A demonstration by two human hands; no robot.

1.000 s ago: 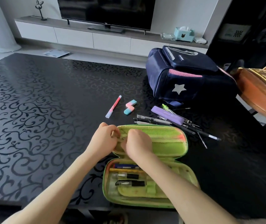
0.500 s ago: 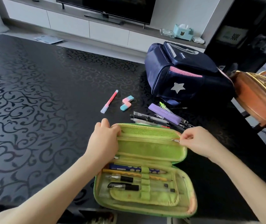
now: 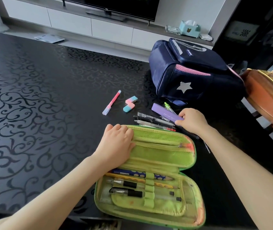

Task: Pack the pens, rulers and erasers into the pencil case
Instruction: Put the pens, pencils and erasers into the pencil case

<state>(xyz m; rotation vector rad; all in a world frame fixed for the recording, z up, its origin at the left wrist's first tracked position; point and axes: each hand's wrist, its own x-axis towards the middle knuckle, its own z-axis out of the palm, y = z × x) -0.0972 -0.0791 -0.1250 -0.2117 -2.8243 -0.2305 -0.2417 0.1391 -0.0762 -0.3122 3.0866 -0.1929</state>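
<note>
Right hand (image 3: 192,120) was pinching the near end of the purple ruler (image 3: 167,113) lying on the loose pens (image 3: 154,122); left hand (image 3: 118,141) pressed flat, steadying the open pencil case (image 3: 164,161). I'd lift it level, then slide it in lengthwise.

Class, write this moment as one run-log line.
left hand: steadies open pencil case | right hand: grips purple ruler | erasers: on table

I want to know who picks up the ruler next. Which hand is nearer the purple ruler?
Right. The right hand already touches the purple ruler at its near end; the left hand rests apart on the pencil case lid.
</note>
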